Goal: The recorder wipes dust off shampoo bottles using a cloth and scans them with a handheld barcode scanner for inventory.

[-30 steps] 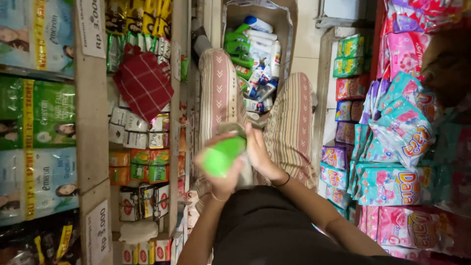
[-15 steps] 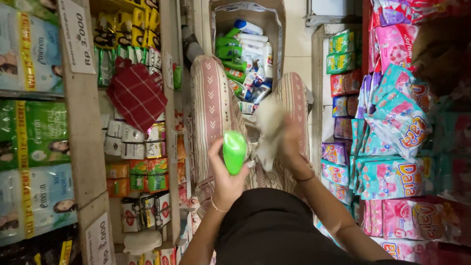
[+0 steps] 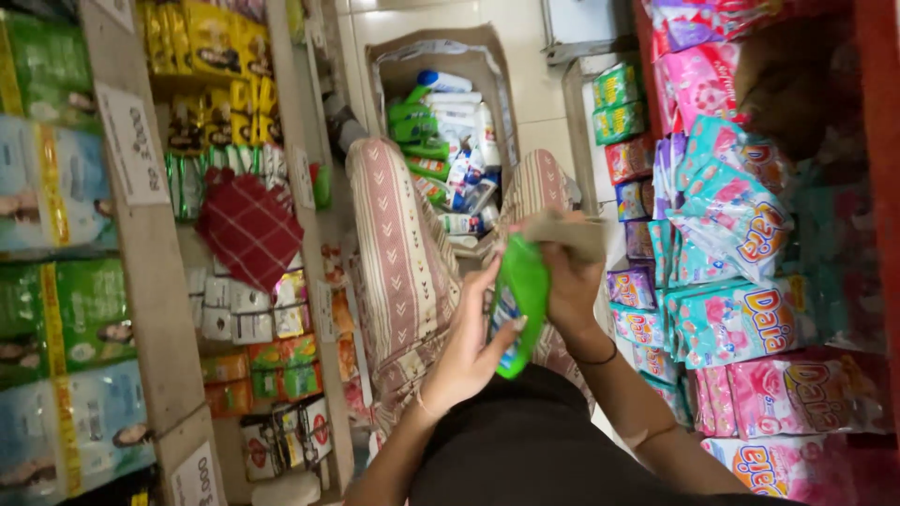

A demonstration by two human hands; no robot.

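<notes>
Green bottle [image 3: 518,302] sits over my lap, long axis running away from me, slightly tilted, cap end far. My left hand [image 3: 472,349] closed around lower body from left side, fingers wrapped on label. My right hand [image 3: 569,281] at upper end, pinching beige cloth [image 3: 565,234] against bottle's top. Both hands touching it; right nearer cap. Open carton [image 3: 441,61] of more bottles lies beyond my knees.

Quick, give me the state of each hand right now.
Left hand: closed around the green bottle, holding it from below.
Right hand: closed on a beige cloth, pressed against the bottle's upper part.
</notes>
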